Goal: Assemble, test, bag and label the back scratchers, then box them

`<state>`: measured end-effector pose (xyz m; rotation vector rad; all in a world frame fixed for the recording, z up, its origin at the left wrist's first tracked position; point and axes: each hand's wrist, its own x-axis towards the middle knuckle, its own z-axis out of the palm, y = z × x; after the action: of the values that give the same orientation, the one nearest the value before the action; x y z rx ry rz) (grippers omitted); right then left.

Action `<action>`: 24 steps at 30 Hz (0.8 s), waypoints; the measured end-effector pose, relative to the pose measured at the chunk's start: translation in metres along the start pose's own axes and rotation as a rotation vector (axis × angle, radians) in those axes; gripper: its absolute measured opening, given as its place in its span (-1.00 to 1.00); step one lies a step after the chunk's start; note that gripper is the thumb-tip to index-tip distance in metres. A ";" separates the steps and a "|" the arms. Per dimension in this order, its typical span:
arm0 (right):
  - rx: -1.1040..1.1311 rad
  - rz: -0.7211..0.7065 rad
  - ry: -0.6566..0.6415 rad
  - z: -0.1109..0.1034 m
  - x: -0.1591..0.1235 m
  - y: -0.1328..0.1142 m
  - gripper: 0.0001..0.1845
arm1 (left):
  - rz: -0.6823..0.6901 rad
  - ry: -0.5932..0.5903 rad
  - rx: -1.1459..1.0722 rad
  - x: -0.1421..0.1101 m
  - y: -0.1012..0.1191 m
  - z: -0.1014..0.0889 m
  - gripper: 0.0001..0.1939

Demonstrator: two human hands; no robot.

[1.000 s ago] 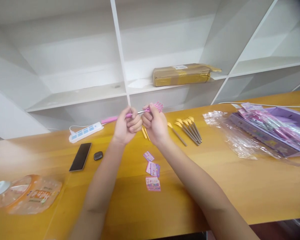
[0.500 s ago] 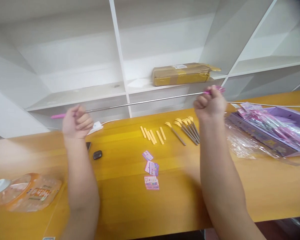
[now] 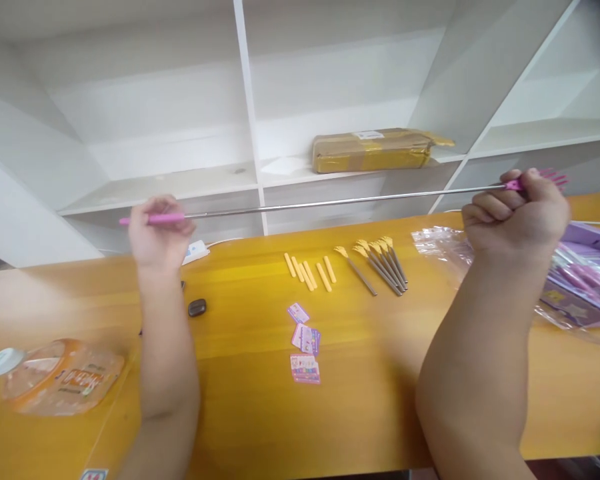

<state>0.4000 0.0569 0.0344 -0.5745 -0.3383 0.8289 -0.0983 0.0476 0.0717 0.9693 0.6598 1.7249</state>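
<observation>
A telescopic back scratcher (image 3: 330,201) with a pink handle, a thin metal rod and a pink claw head is stretched out above the table. My left hand (image 3: 161,233) is closed around the pink handle at the left end. At the right end, my right hand (image 3: 517,210) grips the rod just below the claw, whose pink prongs stick out past the fingers. Below the rod lie several yellow-headed back scratcher parts (image 3: 380,263) with grey rods, and several loose yellow handles (image 3: 307,273). Small pink and purple cards (image 3: 305,338) lie nearer to me.
An open purple box (image 3: 573,300) with pink wrapped items stands at the right, clear plastic bags (image 3: 443,243) beside it. On the left are an orange-labelled bottle (image 3: 63,377) and a small black case (image 3: 197,307). A taped cardboard box (image 3: 375,152) sits on the shelf behind.
My right hand has moved to the right with the claw end, and the metal rod shows longer between my hands. My left hand has turned, showing more of the pink handle.
</observation>
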 end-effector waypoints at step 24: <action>-0.104 0.033 -0.059 0.007 0.026 0.067 -0.45 | 0.395 0.145 0.208 0.005 -0.010 -0.018 -0.60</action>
<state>0.3737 0.1156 0.0011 -0.6546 -0.4288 0.8652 -0.1096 0.0561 0.0554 1.1859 0.7934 2.1194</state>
